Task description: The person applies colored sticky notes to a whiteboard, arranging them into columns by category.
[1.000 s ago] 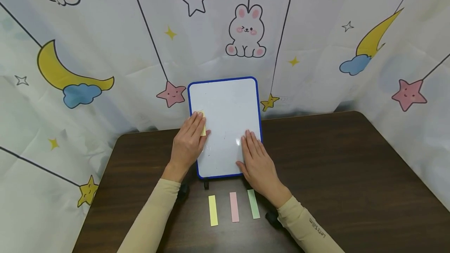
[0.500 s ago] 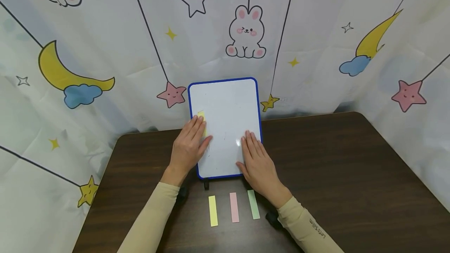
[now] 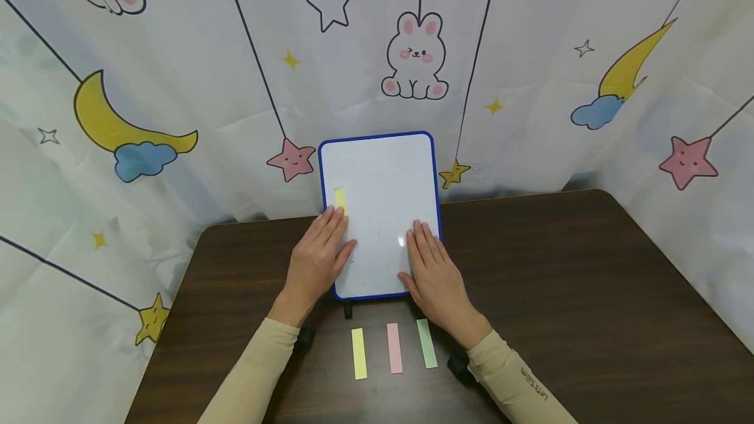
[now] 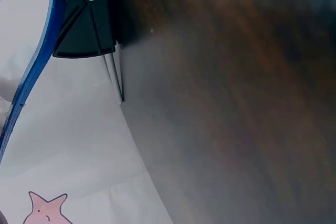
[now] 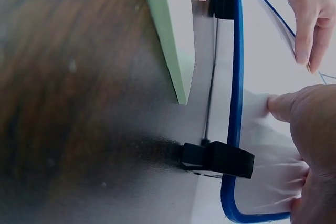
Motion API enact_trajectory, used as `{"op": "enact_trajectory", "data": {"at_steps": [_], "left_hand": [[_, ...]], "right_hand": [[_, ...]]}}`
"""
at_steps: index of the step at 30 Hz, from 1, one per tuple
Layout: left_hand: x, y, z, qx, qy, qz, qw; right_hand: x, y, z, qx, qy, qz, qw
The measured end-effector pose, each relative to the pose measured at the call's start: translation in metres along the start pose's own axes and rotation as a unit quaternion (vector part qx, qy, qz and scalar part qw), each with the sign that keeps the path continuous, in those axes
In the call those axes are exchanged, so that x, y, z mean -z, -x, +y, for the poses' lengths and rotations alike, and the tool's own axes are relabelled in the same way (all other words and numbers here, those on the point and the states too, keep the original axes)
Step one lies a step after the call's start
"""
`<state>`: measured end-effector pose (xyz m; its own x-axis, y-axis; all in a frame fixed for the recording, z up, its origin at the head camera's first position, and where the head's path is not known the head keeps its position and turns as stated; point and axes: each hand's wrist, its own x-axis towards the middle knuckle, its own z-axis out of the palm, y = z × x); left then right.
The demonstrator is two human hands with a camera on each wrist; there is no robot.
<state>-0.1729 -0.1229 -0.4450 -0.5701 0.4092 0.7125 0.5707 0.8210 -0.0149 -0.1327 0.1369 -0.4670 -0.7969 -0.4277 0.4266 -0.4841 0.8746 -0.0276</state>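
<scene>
A whiteboard with a blue frame [image 3: 379, 188] leans upright on black feet at the back of the table. Near its left edge a yellow sticky strip [image 3: 340, 196] lies on the white surface. My left hand [image 3: 317, 255] touches the strip's lower end with nearly straight fingers, covering that part. On the board's lower right my right hand [image 3: 434, 277] rests flat, fingers together and thumb apart. The right wrist view shows my right hand [image 5: 315, 124] on the board, with the left hand [image 5: 312, 19] beyond it. Neither hand is seen in the left wrist view.
In front of the board lie a yellow sticky pad [image 3: 359, 353], a pink one [image 3: 394, 348] and a green one [image 3: 427, 343]. A black foot [image 5: 226, 158] juts from the board's base. Behind the dark wooden table [image 3: 559, 280] hangs a printed white curtain [image 3: 353, 97].
My left hand has slid down along the yellow sticky strip, so more of its upper part shows. The right hand has stayed on the board.
</scene>
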Motion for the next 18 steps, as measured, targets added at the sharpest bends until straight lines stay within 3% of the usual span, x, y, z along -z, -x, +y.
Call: {"op": "enact_trajectory", "data": {"at_steps": [13,18], "left_hand": [[-0.0001,0.0014,-0.0001,-0.007,-0.007,0.012,0.9999],[0.0025,0.0007,-0.0001,-0.008,-0.008,0.000,0.9999]], "right_hand": [[0.0003,0.0009,0.0021,-0.010,-0.021,-0.028,0.999],[0.0021,0.0004,0.0024,-0.015,-0.039,-0.037,0.998]]}}
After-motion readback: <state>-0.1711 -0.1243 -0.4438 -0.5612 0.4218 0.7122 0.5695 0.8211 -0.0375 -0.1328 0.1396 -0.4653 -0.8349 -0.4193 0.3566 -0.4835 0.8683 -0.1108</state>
